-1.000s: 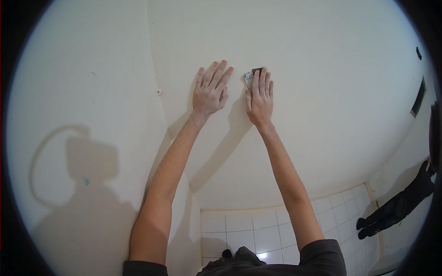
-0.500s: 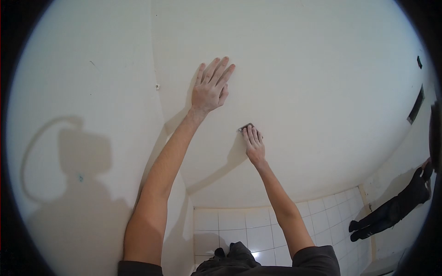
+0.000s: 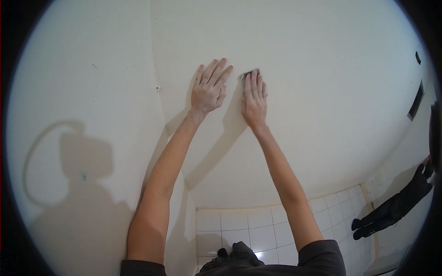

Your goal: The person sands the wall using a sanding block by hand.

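Observation:
My left hand (image 3: 208, 92) rests on the white wall (image 3: 322, 101) with its fingers stretched and slightly apart, and nothing is in it. To its right, at about the same height, my right hand (image 3: 254, 103) presses a small dark grey sheet (image 3: 250, 72), which looks like sandpaper, against the wall. Only the sheet's top edge and a corner show past the fingertips; the palm and fingers cover the rest.
The side wall (image 3: 92, 83) meets this wall at a corner on my left and carries my shadow. White floor tiles (image 3: 235, 221) lie below. At the far right stands another person in dark clothes (image 3: 400, 202), near a dark wall opening (image 3: 415, 102).
My right hand has slid up the wall with the sandpaper, from well below my left hand to beside it. The left hand has stayed in place.

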A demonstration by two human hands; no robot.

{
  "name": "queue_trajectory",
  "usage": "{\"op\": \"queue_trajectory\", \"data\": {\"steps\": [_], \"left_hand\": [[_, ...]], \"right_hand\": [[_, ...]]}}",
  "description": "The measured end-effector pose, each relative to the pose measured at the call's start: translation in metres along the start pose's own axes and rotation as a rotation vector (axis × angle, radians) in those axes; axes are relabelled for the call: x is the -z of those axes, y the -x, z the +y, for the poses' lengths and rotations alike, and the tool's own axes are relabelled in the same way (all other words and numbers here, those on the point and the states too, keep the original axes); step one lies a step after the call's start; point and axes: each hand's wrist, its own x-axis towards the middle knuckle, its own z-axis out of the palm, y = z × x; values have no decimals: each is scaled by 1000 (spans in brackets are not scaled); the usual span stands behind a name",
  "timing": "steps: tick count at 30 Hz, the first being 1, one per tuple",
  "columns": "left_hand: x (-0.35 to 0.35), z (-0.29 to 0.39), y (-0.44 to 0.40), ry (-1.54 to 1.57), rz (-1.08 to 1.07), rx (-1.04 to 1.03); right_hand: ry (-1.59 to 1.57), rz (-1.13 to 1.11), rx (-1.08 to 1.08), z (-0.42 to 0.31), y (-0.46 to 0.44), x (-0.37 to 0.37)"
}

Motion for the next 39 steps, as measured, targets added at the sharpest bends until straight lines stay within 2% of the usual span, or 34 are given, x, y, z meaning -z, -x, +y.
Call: {"op": "queue_trajectory", "data": {"steps": [1, 5, 7, 11, 14, 18, 22, 26, 30, 32, 34, 36, 39], "left_hand": [[-1, -1, 0, -5, 3, -1], [-1, -2, 1, 0, 3, -2], [-1, -1, 1, -8, -2, -4], [-2, -3, 1, -10, 0, -12], [-3, -3, 2, -15, -7, -16], [-4, -2, 2, -22, -14, -3], [-3, -3, 2, -5, -17, 1], [-3, -3, 1, 62, 0, -4], [0, -3, 1, 70, 8, -8], [-1, -2, -2, 65, 9, -14], [-1, -4, 1, 48, 0, -16], [0, -3, 1, 43, -9, -14], [-2, -4, 0, 32, -4, -17]], "right_hand": [[-19, 6, 33, -2, 17, -8], [-49, -245, 156, -10, 108, -20], [-75, -349, 119, -4, 162, -24], [-47, -206, -181, 15, 222, -27], [-53, -76, -273, 31, 214, -26], [-64, 40, -297, 39, 105, -5], [-57, 82, -135, 19, -5, 16], [15, -58, 46, -6, -17, 6], [24, -176, 92, -20, 59, -22], [-78, -284, 87, -23, 149, -42], [-67, -329, -10, -24, 211, -47], [-8, -445, -224, -29, 254, -34], [78, -350, -451, -12, 307, -29]]}}
